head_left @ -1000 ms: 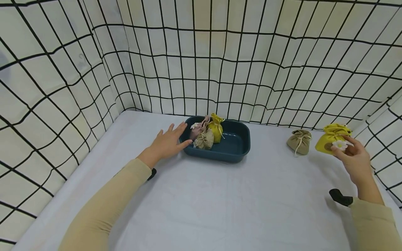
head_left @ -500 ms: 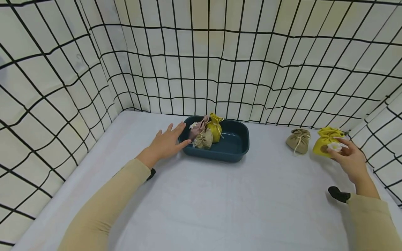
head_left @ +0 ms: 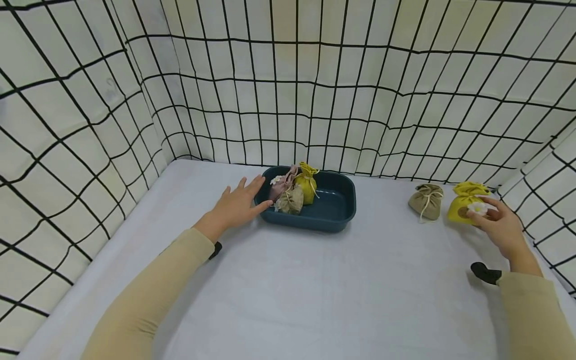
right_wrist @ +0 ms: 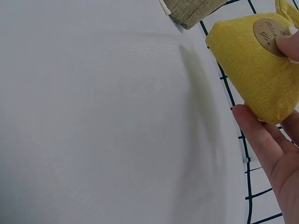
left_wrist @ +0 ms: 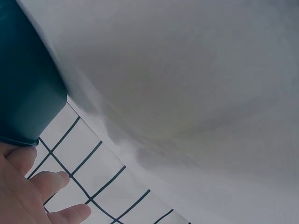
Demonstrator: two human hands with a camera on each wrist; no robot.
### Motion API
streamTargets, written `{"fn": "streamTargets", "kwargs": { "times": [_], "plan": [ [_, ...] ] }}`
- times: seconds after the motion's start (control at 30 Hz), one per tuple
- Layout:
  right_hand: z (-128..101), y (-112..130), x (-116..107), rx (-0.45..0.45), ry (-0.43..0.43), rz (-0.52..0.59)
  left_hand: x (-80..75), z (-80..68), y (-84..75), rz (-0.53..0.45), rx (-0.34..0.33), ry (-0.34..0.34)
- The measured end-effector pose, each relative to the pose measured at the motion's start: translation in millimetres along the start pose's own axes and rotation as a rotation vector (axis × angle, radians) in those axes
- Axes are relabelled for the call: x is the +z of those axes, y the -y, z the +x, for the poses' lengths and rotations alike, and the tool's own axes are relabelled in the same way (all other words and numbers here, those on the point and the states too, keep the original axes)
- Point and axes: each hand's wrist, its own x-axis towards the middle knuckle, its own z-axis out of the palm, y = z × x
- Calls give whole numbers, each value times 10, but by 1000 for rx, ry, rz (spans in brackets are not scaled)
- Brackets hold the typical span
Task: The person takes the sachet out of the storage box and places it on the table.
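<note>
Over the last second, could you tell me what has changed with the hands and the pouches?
The right hand has brought the yellow pouch with the white flower down and slightly left, close beside the beige pouch; its fingers still hold it. Whether it touches the white table yet is unclear. The left hand stays flat against the teal tray, whose three pouches have not moved.

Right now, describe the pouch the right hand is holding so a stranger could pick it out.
Start at the dark teal plastic tray and look right, to the table's far right edge. There the right hand grips a yellow fabric drawstring pouch. Unlike the plain beige pouch beside it, it carries a white flower.
</note>
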Motion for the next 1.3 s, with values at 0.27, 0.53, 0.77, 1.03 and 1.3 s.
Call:
{"fn": "streamTargets", "kwargs": {
  "times": [0.27,0.53,0.77,1.03,1.3],
  "plan": [
    [56,34,4,37,9,-39,11,-8,11,2,-1,-5],
    [91,6,44,29,12,-24,-3,-9,4,-8,-1,-6],
    [152,-66,94,69,-18,0,1,6,14,0,-1,-1],
    [206,-124,105,134,10,70,9,-9,18,-4,1,-9],
    [183,-60,84,185,52,104,-8,-11,11,-12,-6,15]
  ]
}}
